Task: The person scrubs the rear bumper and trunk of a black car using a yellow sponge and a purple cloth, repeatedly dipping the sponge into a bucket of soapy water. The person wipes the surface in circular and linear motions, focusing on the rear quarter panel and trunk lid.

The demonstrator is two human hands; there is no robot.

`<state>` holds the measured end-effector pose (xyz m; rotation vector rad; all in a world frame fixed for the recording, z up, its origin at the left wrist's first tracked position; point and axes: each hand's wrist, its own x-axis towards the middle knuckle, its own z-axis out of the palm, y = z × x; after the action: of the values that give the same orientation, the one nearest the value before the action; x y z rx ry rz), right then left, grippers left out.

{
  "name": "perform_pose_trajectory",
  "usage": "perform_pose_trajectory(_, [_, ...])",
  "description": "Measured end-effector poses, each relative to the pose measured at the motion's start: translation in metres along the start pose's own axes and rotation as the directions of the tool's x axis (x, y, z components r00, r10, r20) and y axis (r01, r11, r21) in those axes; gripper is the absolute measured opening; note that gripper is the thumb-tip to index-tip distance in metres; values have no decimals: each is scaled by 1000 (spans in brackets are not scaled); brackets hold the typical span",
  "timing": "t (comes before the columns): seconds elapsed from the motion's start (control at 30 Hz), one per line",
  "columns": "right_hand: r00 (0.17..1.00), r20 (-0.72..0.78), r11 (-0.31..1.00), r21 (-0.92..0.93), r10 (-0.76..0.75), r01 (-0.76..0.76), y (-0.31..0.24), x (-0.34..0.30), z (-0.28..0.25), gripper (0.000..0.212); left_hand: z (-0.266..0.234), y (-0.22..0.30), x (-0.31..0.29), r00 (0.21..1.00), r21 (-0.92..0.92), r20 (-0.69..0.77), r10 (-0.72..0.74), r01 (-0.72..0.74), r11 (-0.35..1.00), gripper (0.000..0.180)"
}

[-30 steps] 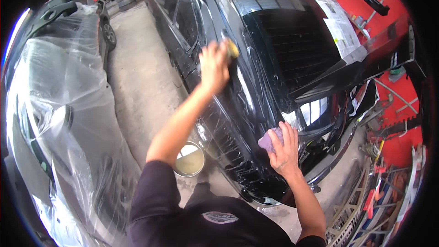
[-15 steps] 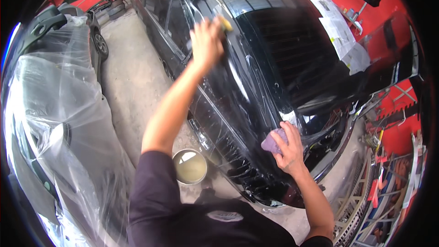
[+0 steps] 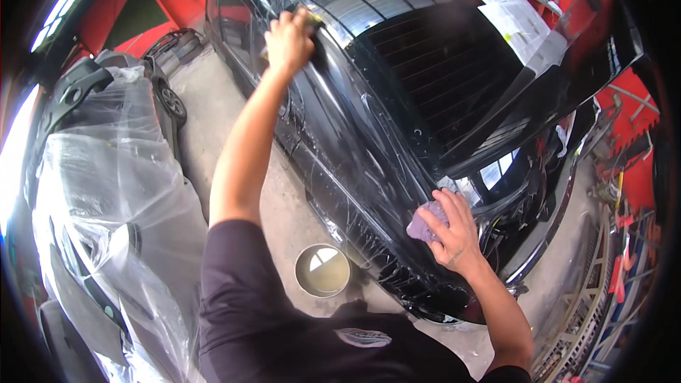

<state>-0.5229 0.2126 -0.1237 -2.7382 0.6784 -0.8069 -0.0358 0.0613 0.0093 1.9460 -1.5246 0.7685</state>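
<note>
A wet black car [image 3: 333,117] fills the middle, with streaks of water over its rear side panel. My left hand [image 3: 289,42] is stretched far forward, closed on a small yellowish pad [image 3: 313,21] pressed to the panel beside the roof pillar; the pad is mostly hidden by the fingers. Closer to me, my right hand [image 3: 455,230] is wrapped round a purple sponge [image 3: 424,223] and rests on the car's rear corner, below the rear window [image 3: 440,78].
A round bucket of cloudy water [image 3: 323,270] stands on the concrete floor beside the car. To the left is another car under clear plastic sheeting [image 3: 106,177]. Paper masking [image 3: 500,14] covers part of the far side. Grilles and other parts [image 3: 578,298] lie at right.
My left hand has slid forward and left along the panel with the yellowish pad. The right hand keeps the purple sponge at the rear corner. The whole view has shifted slightly.
</note>
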Motion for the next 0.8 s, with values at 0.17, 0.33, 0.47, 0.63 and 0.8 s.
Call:
perform_pose_trajectory(0.17, [1000, 10, 1000, -9, 17, -17, 1, 2, 0, 72, 7, 5, -25, 993, 38, -53, 106, -104, 994, 52])
perform_pose_trajectory(0.33, [999, -4, 999, -18, 50, -50, 3, -4, -4, 73, -16, 66, -86, 904, -120, 94, 418, -406, 906, 52])
perform_pose_trajectory(0.47, [1000, -12, 1000, 13, 20, -20, 1, 0, -1, 73, -9, 6, 3, 997, 77, 13, 72, -73, 994, 45])
perform_pose_trajectory(0.63, [999, -19, 999, 17, 33, -33, 1, 0, 2, 73, -6, 46, -55, 978, 95, 48, 202, -206, 974, 57])
perform_pose_trajectory(0.8, [999, -18, 999, 3, 49, -49, 4, -2, -3, 72, -8, 59, -52, 932, 33, 63, 356, -359, 933, 60])
